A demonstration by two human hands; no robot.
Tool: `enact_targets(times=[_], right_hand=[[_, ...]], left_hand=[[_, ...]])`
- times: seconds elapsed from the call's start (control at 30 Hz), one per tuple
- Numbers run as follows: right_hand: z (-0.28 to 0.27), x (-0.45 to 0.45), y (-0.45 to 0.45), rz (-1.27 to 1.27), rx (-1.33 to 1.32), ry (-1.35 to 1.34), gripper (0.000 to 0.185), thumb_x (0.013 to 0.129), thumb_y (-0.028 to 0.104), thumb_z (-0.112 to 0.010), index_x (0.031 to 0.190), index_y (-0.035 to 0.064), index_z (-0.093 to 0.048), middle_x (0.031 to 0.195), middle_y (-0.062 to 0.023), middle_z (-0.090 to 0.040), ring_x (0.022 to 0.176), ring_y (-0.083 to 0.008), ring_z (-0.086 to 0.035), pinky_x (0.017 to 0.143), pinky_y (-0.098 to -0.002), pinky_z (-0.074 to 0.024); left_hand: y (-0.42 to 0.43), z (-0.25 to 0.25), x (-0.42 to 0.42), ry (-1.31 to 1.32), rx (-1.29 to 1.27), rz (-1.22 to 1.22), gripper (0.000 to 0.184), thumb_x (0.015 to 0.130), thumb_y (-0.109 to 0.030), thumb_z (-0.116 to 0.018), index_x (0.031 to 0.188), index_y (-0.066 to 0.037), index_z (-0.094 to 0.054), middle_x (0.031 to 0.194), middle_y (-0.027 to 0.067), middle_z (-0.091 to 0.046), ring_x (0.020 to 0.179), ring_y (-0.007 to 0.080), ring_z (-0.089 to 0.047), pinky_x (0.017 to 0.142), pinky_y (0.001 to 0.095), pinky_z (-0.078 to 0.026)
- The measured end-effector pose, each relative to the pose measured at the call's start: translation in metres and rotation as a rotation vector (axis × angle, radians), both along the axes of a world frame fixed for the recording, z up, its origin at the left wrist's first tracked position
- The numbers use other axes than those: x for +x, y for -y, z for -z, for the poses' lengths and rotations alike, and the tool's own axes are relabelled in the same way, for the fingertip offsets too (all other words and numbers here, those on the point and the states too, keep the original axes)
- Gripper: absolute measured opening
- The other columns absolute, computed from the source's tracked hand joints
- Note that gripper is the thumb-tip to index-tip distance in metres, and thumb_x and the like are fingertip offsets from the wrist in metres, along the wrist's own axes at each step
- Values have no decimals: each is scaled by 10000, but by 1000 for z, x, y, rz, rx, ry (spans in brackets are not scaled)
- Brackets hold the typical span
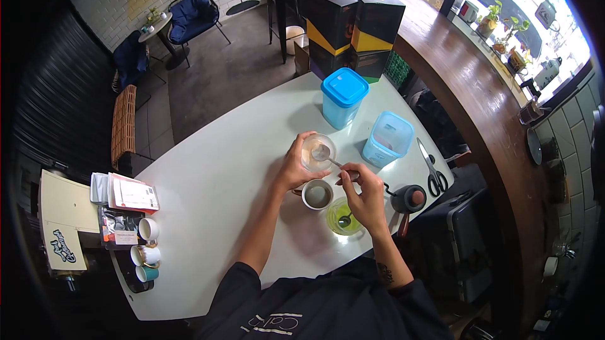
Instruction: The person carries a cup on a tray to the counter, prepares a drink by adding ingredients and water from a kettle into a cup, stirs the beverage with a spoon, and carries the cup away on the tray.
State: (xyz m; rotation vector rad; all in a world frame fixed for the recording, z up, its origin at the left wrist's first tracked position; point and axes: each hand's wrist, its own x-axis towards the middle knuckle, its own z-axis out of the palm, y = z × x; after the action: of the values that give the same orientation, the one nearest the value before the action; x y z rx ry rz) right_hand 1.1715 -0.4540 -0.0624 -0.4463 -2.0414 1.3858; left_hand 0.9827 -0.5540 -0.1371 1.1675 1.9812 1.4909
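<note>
My left hand [295,167] is wrapped round a clear container [311,161] with pale contents, raised over the white table. In my right hand [364,195] is a metal spoon [322,153], its bowl over the container's opening. Just below my hands stands a cup [317,194] holding a greyish liquid. Beside it, partly under my right hand, a glass of green stuff [343,220] has a spoon in it. An open blue container [389,139] and a lidded blue container [344,98] stand beyond my hands.
Scissors [433,173] and a dark round tool with a handle [409,199] lie at the right of the white table [214,176]. Dark boxes [353,31] rise behind its far edge. Several cups [149,229] and papers [133,193] are at the left edge.
</note>
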Motion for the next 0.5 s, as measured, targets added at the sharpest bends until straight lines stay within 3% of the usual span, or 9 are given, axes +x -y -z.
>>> enact_targets(times=[0.5], right_hand=[[4, -2, -1, 23, -40, 10, 118, 1010, 5, -600, 1083, -81, -633, 896, -138, -726, 838, -186, -747, 760, -294, -588]], left_hand=[[0, 2, 0, -1, 30, 6, 994, 614, -263, -987, 1419, -87, -431, 1361, 162, -574, 1278, 310, -578, 1074, 437, -489]])
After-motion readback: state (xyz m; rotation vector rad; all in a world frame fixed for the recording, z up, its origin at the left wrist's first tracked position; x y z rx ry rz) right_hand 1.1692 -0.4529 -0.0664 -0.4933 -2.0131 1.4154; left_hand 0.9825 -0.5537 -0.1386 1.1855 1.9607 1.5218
